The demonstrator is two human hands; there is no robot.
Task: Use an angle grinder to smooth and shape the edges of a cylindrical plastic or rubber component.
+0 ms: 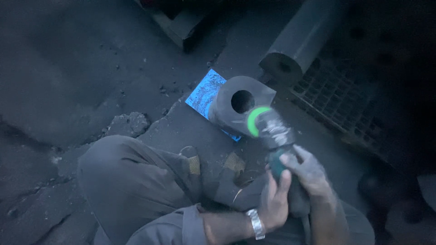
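Around the green body of an angle grinder (277, 145), the left hand (274, 204) and right hand (309, 174) are closed. Just beyond the grip, its green-rimmed disc is pressed against a grey metal block (238, 106) with a round hole, set on a blue sheet (204, 93).

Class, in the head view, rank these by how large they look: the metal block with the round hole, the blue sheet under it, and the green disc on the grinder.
1. Metal block
2. Blue sheet, though the block hides part of it, so its rank above or below the block is unsure
3. Green disc, plainly smallest
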